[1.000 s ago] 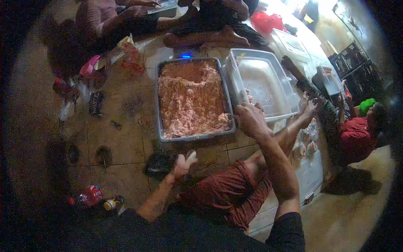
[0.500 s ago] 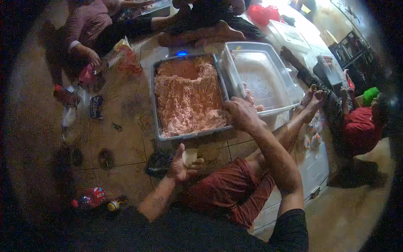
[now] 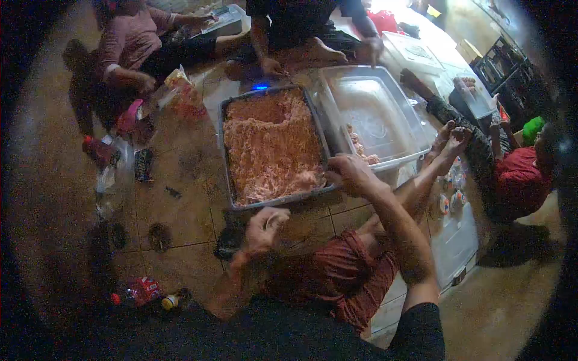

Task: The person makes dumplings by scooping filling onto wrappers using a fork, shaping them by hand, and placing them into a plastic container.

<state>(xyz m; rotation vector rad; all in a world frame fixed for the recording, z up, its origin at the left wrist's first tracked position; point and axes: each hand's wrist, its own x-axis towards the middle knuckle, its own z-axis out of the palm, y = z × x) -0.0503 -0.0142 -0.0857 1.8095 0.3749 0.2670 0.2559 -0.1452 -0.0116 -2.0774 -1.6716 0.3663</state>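
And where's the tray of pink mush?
In the head view, the tray is near the middle, left of the clear box, with the right hand by its near right corner.

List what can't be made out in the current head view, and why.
- What the right hand grips, if anything: its own fingers cover it.
- Exact shape of the pale piece at the left hand: motion blur.
- Floor of the dark-rimmed tray: buried under the pink mixture.
- Label text on the red bottle: too small and dim.
- Head of the dark-clothed co-worker: cut off by the top edge.
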